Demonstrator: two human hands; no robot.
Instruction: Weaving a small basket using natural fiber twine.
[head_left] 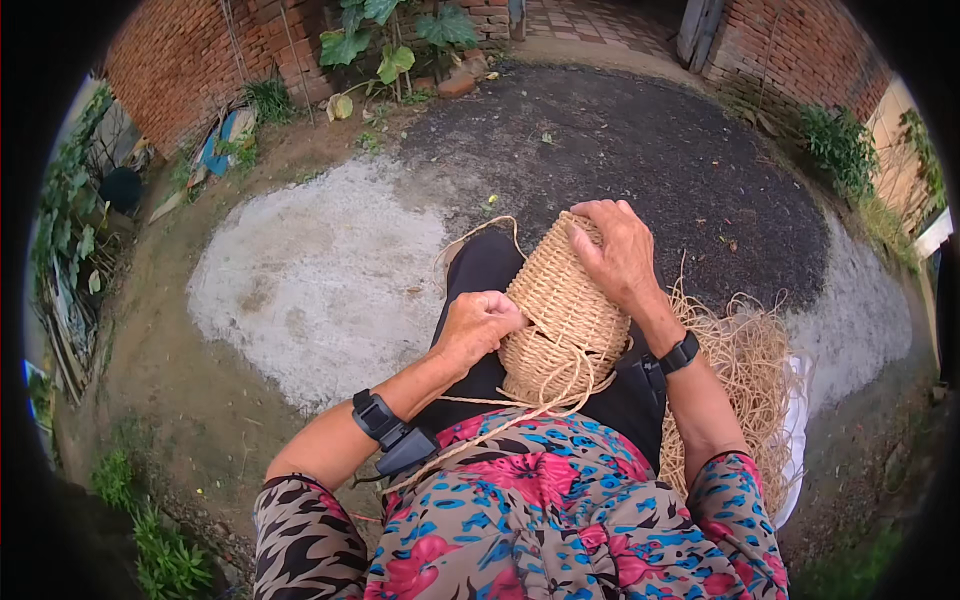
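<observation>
A tan woven straw basket [570, 285] lies tilted across my lap, with a dark slit running across its weave. My right hand [615, 250] grips the far end, thumb on the near side and fingers over the top. At the left edge of the slit, my left hand [485, 325] is closed in a pinch against the weave; its fingertips hide what they hold. Loose straw cords [560, 390] trail from the near end over my lap toward my left forearm. Another thin strand loops beyond my left knee.
A heap of loose straw [735, 380] lies beside my right leg, partly on a white sheet [797, 430]. Pale concrete [320, 280] spreads to the left, and dark gritty ground [640, 160] lies ahead. Brick walls [190, 70] and leafy plants [395, 40] stand at the back.
</observation>
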